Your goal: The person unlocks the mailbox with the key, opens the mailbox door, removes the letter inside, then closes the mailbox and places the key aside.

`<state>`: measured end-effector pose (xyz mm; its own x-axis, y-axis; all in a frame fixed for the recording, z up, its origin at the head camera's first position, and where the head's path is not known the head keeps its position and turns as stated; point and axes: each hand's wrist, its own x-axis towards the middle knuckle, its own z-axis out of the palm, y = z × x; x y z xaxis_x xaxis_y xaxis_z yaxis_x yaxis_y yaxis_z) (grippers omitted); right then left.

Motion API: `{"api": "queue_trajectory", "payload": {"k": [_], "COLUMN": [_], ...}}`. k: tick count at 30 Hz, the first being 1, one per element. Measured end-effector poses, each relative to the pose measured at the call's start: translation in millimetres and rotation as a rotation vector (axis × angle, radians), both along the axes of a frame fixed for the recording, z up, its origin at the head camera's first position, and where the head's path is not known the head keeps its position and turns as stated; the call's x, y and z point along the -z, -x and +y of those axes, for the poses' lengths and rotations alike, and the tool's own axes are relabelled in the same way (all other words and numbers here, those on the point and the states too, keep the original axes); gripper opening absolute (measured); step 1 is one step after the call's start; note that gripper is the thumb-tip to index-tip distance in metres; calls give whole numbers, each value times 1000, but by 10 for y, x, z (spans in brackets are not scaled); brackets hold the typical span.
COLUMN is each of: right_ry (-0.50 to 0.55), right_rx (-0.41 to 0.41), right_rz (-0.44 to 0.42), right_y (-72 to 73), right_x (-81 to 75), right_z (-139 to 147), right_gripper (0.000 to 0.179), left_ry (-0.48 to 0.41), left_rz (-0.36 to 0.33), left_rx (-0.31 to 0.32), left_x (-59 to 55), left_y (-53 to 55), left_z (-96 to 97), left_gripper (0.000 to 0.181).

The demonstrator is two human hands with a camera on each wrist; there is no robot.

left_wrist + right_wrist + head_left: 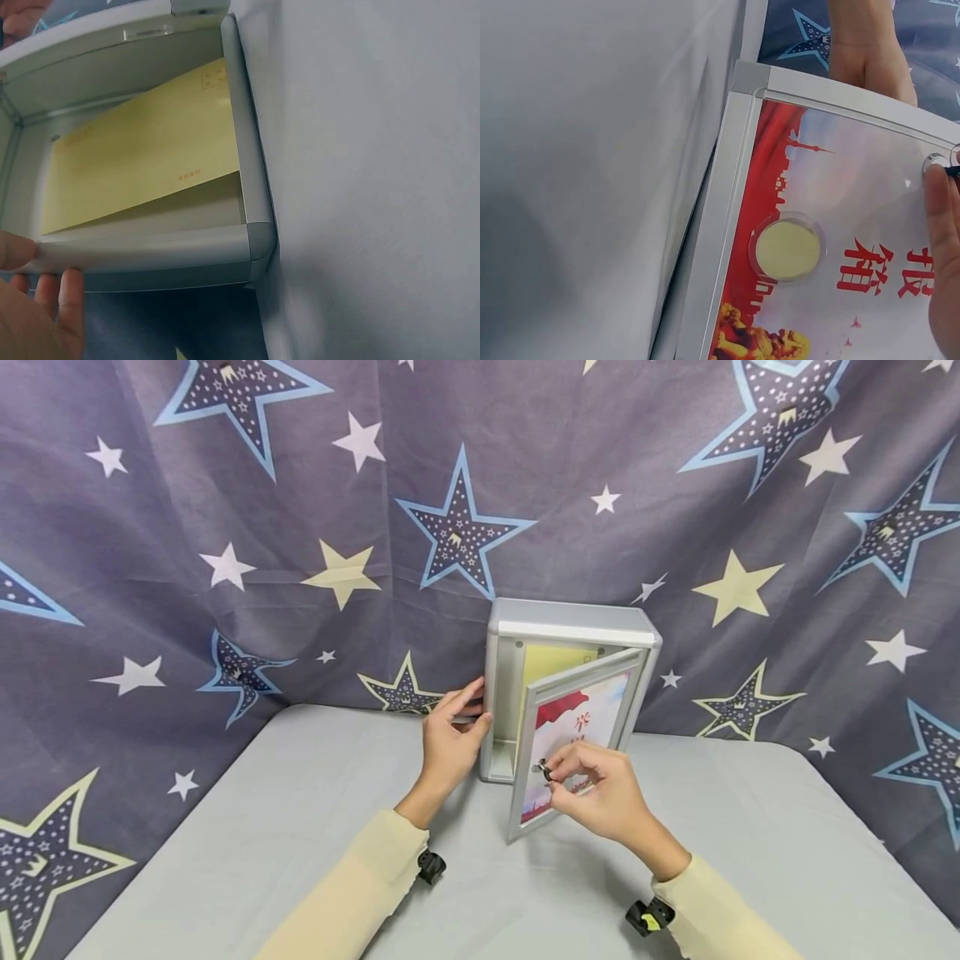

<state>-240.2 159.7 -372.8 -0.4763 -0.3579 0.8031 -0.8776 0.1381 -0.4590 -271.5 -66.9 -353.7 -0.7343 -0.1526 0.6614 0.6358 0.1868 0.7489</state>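
Observation:
A silver metal box (573,615) stands upright with its door (555,731) swung partway out. My left hand (448,745) holds the box's left side wall, thumb at the front rim and fingers along the outside, as the left wrist view also shows. With thumb and fingertips my right hand (600,789) pinches a small key (546,771) at the lock on the door's free edge. Inside the box leans a yellow envelope (142,146) with small red print. Red Chinese characters and a red banner picture cover the door's front, partly hidden by the right hand.
The box stands on a pale grey cloth-covered table (315,827), close to a dark star-patterned curtain (360,635) behind it. A round pale window (787,250) sits in the door panel. Black wrist mounts (431,867) are strapped over both sleeves.

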Motion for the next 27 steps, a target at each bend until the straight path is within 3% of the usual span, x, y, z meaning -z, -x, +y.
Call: {"api": "queue_trajectory", "payload": {"k": [11, 27], "right_ry": [25, 95], "right_rx": [-133, -219], "right_rz": [-69, -11], "right_y": [-81, -150], "right_x": [-30, 28], "right_z": [124, 289], "right_gripper": [35, 38], "left_ry": [-1, 8], "left_rz": [-1, -11], "left_rx": [7, -5], "left_x": [-1, -3], "left_y": [-13, -21], "left_z": [6, 5], "left_gripper": [49, 48]}}
